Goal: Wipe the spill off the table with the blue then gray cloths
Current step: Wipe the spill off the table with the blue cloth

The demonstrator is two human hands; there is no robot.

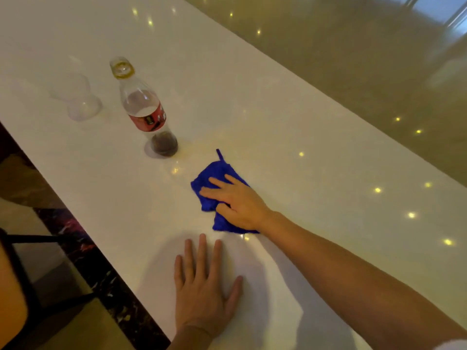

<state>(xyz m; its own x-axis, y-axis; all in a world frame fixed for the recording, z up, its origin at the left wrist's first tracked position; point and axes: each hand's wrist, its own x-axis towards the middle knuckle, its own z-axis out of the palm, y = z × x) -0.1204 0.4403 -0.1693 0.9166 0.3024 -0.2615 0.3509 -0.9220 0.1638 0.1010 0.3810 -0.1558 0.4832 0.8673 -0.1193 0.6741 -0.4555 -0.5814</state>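
Head view: long white glossy bench [252,102] runs diag across the frame, small ceiling-light reflections dotted over it and over the shiny floor [353,59] beyond.

R hand [236,202] is pressed palm-down on the blue cloth [213,176], fingers spread flat on top w/ thumb tucked at the cloth's near edge; grip isn't closed round the cloth, just flat pressure holding it to the bench. Cloth is bunched and creased, a thin loop/tag sticking out at its far end, part of it hidden under the palm. It lies approx mid-bench, just right of and nearer than the bottle. R forearm reaches in from the lower right corner.

L hand [204,289] lies flat on the bare bench nearer the camera, fingers open and extended, holding nothing, near the cloth but not touching it.

Clear plastic bottle [145,109] stands upright w/ red label, no cap visible, a bit of dark liquid in the bottom. Left of it, well apart from the cloth, stands a clear glass [78,97], blurred, contents can't tell.

Faint yellowish sheen on the bench btwn bottle and cloth; can't tell if it's liquid or reflection. Dark marbled bench edge [83,248] at lower left.
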